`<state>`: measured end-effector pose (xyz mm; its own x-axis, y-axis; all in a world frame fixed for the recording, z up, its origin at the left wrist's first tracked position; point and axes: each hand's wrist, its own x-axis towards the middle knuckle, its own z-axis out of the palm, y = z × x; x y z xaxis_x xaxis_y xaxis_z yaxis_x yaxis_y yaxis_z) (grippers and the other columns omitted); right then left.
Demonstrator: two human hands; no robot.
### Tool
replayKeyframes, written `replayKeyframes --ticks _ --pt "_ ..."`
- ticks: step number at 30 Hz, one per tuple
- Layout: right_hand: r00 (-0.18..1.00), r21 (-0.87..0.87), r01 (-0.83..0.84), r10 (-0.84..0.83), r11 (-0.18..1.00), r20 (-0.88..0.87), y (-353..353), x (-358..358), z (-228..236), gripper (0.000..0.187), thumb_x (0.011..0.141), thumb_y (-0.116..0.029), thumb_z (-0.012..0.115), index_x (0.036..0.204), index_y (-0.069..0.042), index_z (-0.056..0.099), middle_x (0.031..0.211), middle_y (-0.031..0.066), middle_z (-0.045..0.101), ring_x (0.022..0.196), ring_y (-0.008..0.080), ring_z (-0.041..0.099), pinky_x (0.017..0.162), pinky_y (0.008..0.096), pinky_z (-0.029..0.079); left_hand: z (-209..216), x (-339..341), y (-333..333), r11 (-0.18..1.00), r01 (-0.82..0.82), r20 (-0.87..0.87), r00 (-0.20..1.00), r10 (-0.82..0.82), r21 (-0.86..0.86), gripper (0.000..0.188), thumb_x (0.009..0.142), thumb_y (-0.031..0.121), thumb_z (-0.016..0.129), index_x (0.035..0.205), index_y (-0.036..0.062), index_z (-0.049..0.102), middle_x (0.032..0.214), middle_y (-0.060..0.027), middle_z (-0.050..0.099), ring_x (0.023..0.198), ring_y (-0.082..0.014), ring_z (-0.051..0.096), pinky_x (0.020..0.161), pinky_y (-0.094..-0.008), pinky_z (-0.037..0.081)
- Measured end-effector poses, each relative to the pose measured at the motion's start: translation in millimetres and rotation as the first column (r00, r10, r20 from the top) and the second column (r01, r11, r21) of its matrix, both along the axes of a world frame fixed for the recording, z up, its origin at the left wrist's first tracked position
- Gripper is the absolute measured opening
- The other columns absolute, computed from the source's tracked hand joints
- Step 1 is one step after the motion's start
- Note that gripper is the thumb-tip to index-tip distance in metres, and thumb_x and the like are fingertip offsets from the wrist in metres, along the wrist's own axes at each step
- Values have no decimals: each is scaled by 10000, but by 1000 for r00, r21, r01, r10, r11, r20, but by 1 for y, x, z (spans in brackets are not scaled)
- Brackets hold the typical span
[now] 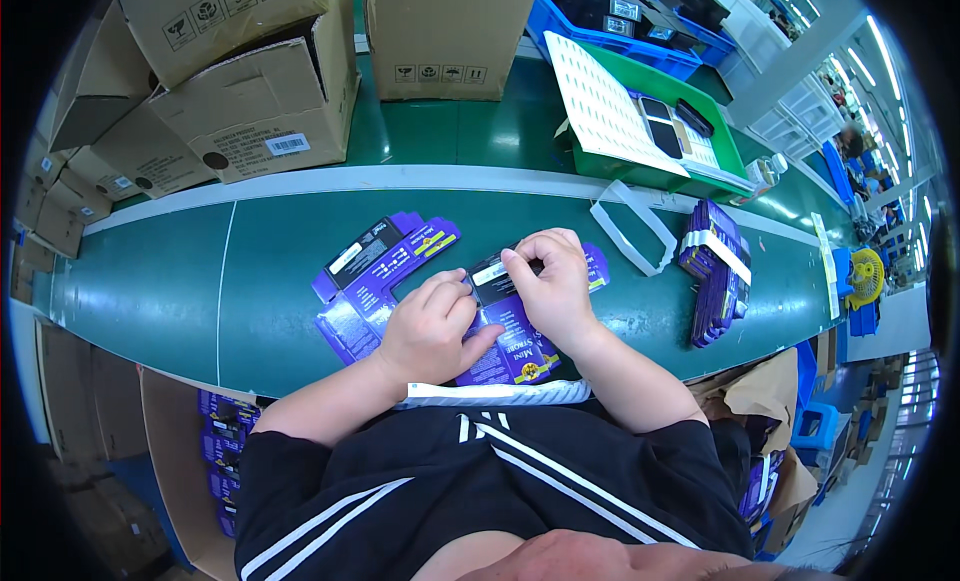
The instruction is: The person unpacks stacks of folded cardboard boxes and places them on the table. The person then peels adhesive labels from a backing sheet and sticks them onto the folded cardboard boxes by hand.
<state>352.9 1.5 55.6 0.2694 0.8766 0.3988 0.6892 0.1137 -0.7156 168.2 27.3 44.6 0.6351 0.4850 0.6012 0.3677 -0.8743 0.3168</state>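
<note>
In front of my chest lies a flat, unfolded purple carton (515, 341) with a black panel that carries a white label (488, 274). My left hand (432, 326) rests on its left part, fingers curled at the panel's edge and thumb stretched over the purple face. My right hand (555, 281) pinches at the panel's right side, thumb beside the label; the fingertips are partly hidden. Another flat carton (370, 281) lies just left of my hands. A white strip (495, 394) runs along the table's near edge, below the carton.
On the right sit a banded stack of flat purple cartons (715, 271) and a loose white paper band (632, 229). Beyond stands a green bin (620, 166) with phone-like devices. Cardboard boxes (260, 106) line the far left. Below the table, an open box (175, 461) holds purple cartons.
</note>
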Motion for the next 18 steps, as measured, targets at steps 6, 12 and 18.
replayKeyframes --ticks 6,12,18 --pt "1000 -6 -4 4 1000 30 0 2 -3 148 809 -80 700 682 -56 629 762 49 642 841 211 532 784 321 435 0 0 0 1000 12 -3 1000 -12 3 290 753 257 783 865 37 631 984 -127 662 1017 -294 648 879 -342 529" --pt "998 -47 2 1 999 66 -1 3 2 166 806 -80 698 663 -51 620 771 59 626 830 224 539 774 327 447 6 1 2 997 33 -76 997 -27 75 301 766 265 762 920 32 650 1018 -134 670 1045 -297 639 920 -347 514" --pt "985 -149 -79 100 986 140 1 16 10 152 828 -66 693 705 -22 617 890 80 606 856 204 538 763 311 463 15 1 4 994 70 -184 981 -55 78 362 792 248 748 1059 16 670 1148 -123 670 1088 -277 616 935 -350 508"
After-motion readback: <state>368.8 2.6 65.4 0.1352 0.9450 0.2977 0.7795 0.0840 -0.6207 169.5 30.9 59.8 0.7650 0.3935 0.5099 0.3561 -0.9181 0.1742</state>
